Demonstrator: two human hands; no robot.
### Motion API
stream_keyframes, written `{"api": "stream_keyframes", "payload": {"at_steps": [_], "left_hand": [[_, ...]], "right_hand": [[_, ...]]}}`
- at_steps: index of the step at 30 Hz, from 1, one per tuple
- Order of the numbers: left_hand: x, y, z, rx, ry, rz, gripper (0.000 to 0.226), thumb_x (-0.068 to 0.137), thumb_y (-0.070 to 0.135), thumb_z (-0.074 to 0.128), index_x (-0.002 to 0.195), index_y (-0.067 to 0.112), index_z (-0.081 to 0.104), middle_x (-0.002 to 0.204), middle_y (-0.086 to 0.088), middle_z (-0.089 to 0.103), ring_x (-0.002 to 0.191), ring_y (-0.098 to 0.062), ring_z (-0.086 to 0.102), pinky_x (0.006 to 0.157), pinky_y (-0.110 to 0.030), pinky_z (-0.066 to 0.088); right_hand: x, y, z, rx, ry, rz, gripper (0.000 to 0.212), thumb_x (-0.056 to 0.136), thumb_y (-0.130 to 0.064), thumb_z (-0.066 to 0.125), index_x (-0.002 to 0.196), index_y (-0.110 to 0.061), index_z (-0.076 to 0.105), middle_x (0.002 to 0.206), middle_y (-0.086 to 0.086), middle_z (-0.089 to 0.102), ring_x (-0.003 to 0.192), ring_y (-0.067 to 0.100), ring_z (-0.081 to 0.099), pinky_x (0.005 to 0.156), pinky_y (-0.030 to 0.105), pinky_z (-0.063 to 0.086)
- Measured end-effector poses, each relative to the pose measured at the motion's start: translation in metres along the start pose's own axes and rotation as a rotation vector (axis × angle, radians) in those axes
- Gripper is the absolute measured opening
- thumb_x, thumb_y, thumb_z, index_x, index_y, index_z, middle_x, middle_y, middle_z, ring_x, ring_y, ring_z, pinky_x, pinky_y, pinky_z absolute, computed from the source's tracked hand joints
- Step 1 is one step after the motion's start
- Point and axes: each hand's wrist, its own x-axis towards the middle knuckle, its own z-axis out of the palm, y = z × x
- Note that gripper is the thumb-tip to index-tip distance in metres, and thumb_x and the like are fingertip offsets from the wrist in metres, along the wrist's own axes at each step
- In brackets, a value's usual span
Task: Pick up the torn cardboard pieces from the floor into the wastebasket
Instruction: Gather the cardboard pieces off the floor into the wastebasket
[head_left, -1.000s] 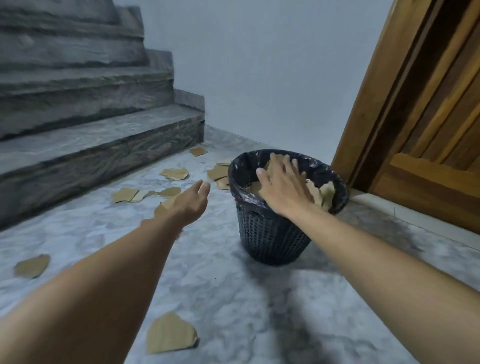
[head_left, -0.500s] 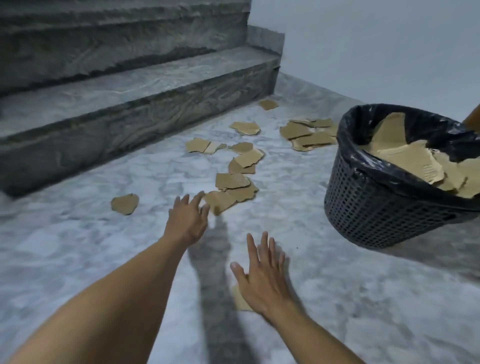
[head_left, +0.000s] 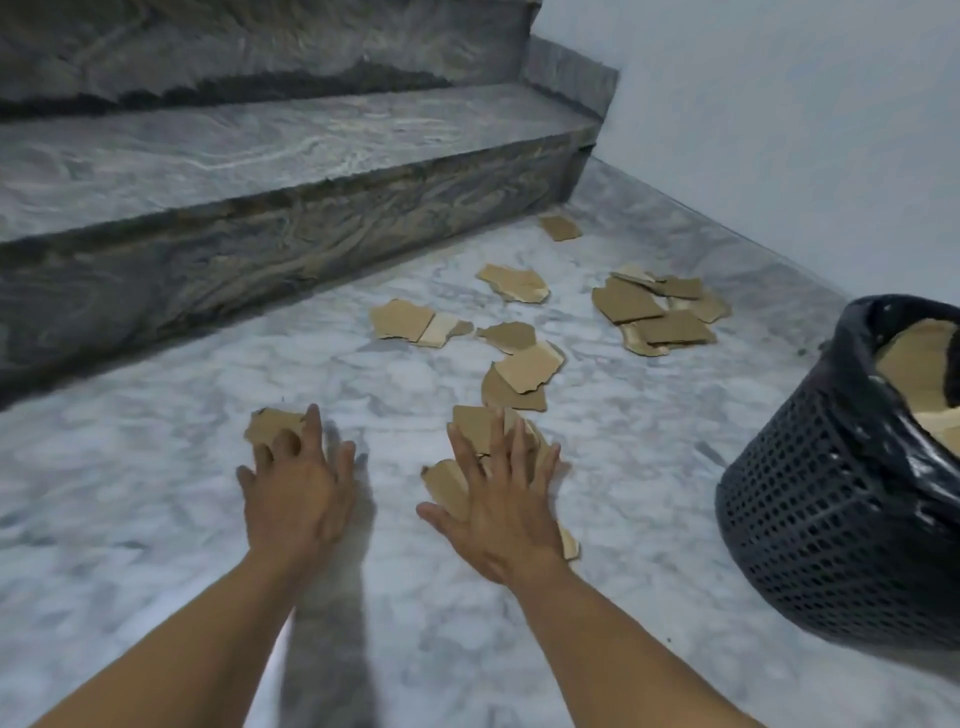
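Several torn brown cardboard pieces lie scattered on the grey marble floor. My left hand hovers with fingers spread over a single piece at the left. My right hand, fingers spread flat, lies over a small heap of pieces; whether it presses on them I cannot tell. More pieces lie farther off: a cluster in the middle and a stack towards the wall. The black mesh wastebasket, lined with a black bag, stands at the right and holds cardboard.
Grey marble stair steps rise along the left and back. A pale wall runs behind the wastebasket. One lone piece lies in the corner by the lowest step.
My right hand has left the wastebasket and come down over the heap on the floor. My left hand has reached forward to the single piece. The view has swung left and down.
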Motion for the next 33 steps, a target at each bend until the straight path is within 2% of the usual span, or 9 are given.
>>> {"api": "stream_keyframes", "payload": {"at_steps": [5, 9, 12, 16, 18, 23, 28, 31, 33], "left_hand": [[0.045, 0.018, -0.010, 0.091, -0.047, 0.092, 0.063, 0.102, 0.046, 0.036, 0.158, 0.022, 0.022, 0.139, -0.023, 0.048, 0.117, -0.046, 0.048, 0.092, -0.053, 0.044], [0.081, 0.033, -0.003, 0.024, -0.069, 0.182, 0.073, 0.096, 0.024, 0.057, 0.157, 0.011, 0.020, 0.133, -0.027, 0.046, 0.112, -0.047, 0.045, 0.095, -0.052, 0.041], [0.103, 0.058, 0.014, -0.114, -0.029, 0.261, 0.064, 0.092, 0.021, 0.056, 0.150, 0.012, 0.029, 0.143, -0.023, 0.038, 0.119, -0.042, 0.045, 0.098, -0.055, 0.037], [0.147, 0.103, 0.037, -0.024, 0.069, 0.294, 0.058, 0.098, 0.049, 0.042, 0.144, 0.014, 0.034, 0.143, -0.019, 0.039, 0.123, -0.041, 0.046, 0.105, -0.063, 0.031], [0.170, 0.131, 0.040, 0.054, 0.085, 0.291, 0.066, 0.098, 0.061, 0.040, 0.148, 0.020, 0.030, 0.148, -0.020, 0.034, 0.133, -0.043, 0.039, 0.112, -0.065, 0.020], [0.224, 0.155, 0.060, 0.246, -0.230, 0.415, 0.063, 0.094, 0.069, 0.003, 0.149, 0.050, -0.023, 0.167, 0.000, -0.020, 0.153, -0.032, -0.015, 0.121, -0.060, -0.003], [0.224, 0.159, 0.062, 0.272, -0.260, 0.358, 0.078, 0.082, 0.076, -0.015, 0.155, 0.050, -0.006, 0.167, 0.000, -0.017, 0.153, -0.027, -0.019, 0.121, -0.056, -0.007], [0.232, 0.163, 0.060, 0.249, -0.268, 0.343, 0.085, 0.078, 0.076, -0.011, 0.157, 0.048, 0.007, 0.169, -0.001, -0.010, 0.153, -0.029, -0.017, 0.121, -0.057, -0.006], [0.231, 0.163, 0.060, 0.271, -0.256, 0.357, 0.084, 0.081, 0.078, -0.006, 0.156, 0.046, 0.012, 0.169, 0.000, -0.009, 0.153, -0.032, -0.017, 0.120, -0.060, -0.006]], "right_hand": [[0.038, 0.020, -0.005, 0.069, -0.097, 0.127, 0.088, 0.083, -0.090, 0.014, 0.153, -0.049, -0.019, 0.169, 0.008, -0.015, 0.153, 0.034, -0.019, 0.112, 0.070, -0.017], [0.070, 0.041, -0.012, 0.017, 0.006, 0.152, 0.087, 0.081, -0.088, 0.025, 0.155, -0.042, 0.018, 0.148, 0.005, 0.035, 0.130, 0.033, 0.031, 0.108, 0.054, 0.023], [0.103, 0.066, -0.013, 0.022, 0.164, 0.103, 0.072, 0.084, -0.084, 0.034, 0.136, -0.036, 0.050, 0.130, 0.002, 0.048, 0.122, 0.030, 0.042, 0.106, 0.052, 0.025], [0.137, 0.091, -0.007, 0.060, 0.135, 0.066, 0.083, 0.080, -0.086, 0.036, 0.136, -0.028, 0.050, 0.165, 0.009, 0.017, 0.153, 0.033, 0.008, 0.116, 0.065, -0.006], [0.146, 0.101, -0.008, 0.092, 0.090, 0.097, 0.101, 0.076, -0.090, 0.034, 0.151, -0.023, 0.032, 0.170, 0.006, -0.002, 0.154, 0.028, 0.001, 0.118, 0.062, 0.004], [0.172, 0.115, -0.015, 0.139, 0.202, 0.209, 0.107, 0.074, -0.092, 0.034, 0.156, -0.024, 0.026, 0.154, 0.002, 0.039, 0.127, 0.029, 0.038, 0.099, 0.050, 0.031], [0.177, 0.119, -0.021, 0.163, 0.116, 0.232, 0.097, 0.080, -0.088, 0.027, 0.153, -0.024, 0.032, 0.147, 0.011, 0.039, 0.135, 0.037, 0.032, 0.109, 0.057, 0.018], [0.189, 0.122, -0.019, 0.161, 0.067, 0.244, 0.093, 0.078, -0.086, 0.028, 0.149, -0.027, 0.038, 0.165, 0.013, 0.020, 0.154, 0.038, 0.004, 0.117, 0.067, -0.009], [0.194, 0.120, -0.018, 0.170, 0.092, 0.232, 0.092, 0.077, -0.088, 0.032, 0.143, -0.025, 0.043, 0.161, 0.011, 0.030, 0.153, 0.034, 0.013, 0.120, 0.063, 0.005]]}}
